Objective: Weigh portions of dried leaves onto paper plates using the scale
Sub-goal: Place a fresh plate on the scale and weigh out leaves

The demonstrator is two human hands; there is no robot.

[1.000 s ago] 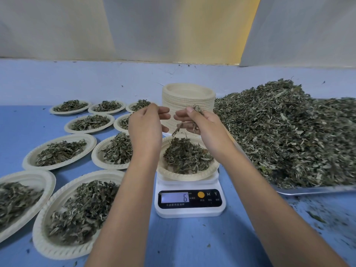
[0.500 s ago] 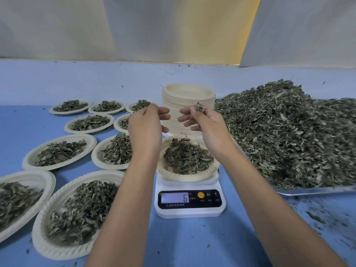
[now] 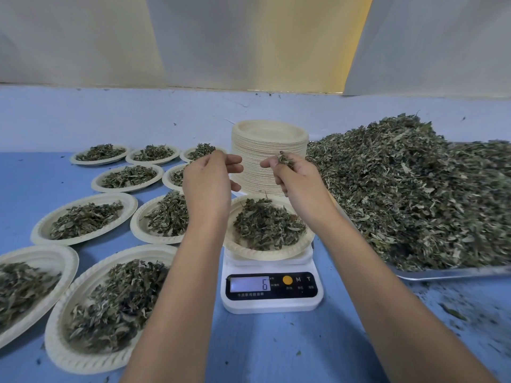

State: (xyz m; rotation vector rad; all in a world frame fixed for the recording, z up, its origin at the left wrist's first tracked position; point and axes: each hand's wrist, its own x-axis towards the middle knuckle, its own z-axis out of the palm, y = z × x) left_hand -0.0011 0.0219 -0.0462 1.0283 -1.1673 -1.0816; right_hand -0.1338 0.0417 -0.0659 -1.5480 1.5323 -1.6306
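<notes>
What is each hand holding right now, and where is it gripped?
The right hand pinches a small clump of dried leaves by its lower end; the rest sticks up above the grip. Nothing shows in the left hand.

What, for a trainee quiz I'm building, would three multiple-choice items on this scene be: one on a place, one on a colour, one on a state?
1. The stack of empty plates stands:
A. on the tray
B. behind the scale
C. at the table's left edge

2. The scale's round button is:
A. orange
B. green
C. blue

3. The right hand:
A. lies flat on the table
B. grips the scale
C. pinches leaves

Answers:
1. B: the stack rises just beyond the scale.
2. A: an orange dot sits beside the display.
3. C: its fingers curl round leaves above the scale.
</notes>
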